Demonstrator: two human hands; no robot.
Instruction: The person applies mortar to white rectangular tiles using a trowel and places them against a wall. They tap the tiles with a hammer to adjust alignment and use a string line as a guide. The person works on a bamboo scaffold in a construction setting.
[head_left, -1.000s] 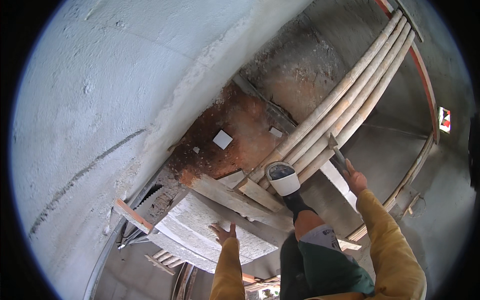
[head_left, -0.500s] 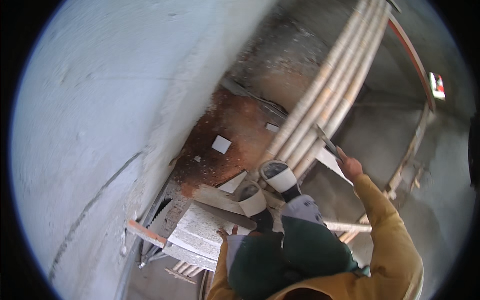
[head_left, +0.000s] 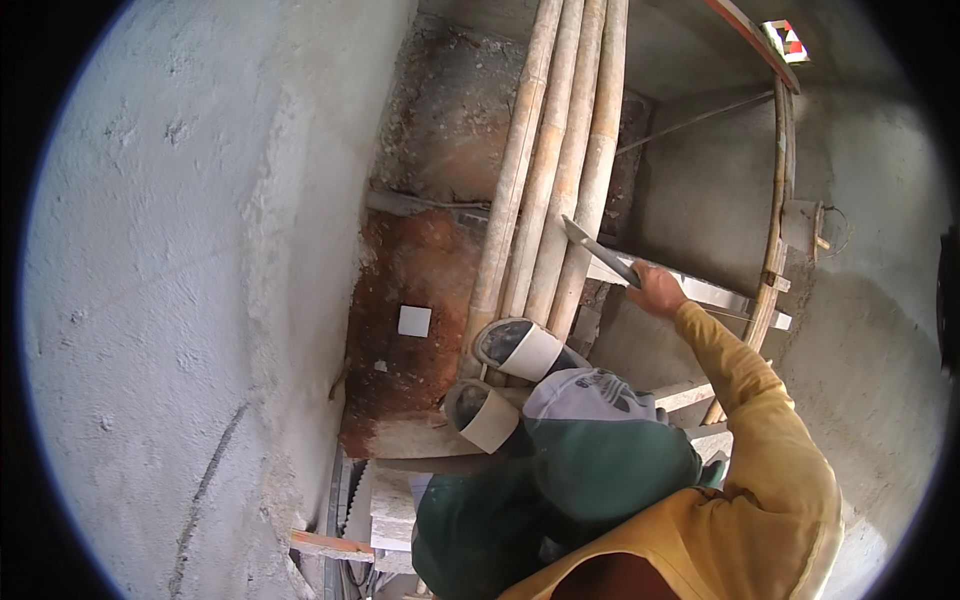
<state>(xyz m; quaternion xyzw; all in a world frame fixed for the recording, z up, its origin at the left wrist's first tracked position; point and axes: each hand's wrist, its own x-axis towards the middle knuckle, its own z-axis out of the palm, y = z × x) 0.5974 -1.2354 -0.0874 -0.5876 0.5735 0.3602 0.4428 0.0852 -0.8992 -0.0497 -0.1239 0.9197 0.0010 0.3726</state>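
Observation:
My right hand [head_left: 658, 290] is closed around a narrow, flat grey tool [head_left: 603, 248] with a straight edge. The tool's far end is over the right-hand pole of a bundle of bamboo poles [head_left: 553, 190]; I cannot tell whether it touches. My right arm, in a yellow sleeve, reaches forward from the lower right. My left hand is out of sight. My feet are in footwear with wide white bands [head_left: 530, 353], at the near end of the poles.
A rough pale wall [head_left: 200, 250] rises on the left. Below the poles lies a reddish-brown dirty surface with a white square piece [head_left: 414, 321]. A bamboo upright [head_left: 779, 180] and a white bar [head_left: 700, 288] stand off to the right. A saw blade [head_left: 352, 500] shows at lower left.
The view has swung, so the poles now run more upright in the picture. My left hand, which rested by the pale blocks, has gone out of view. The right hand still grips the tool.

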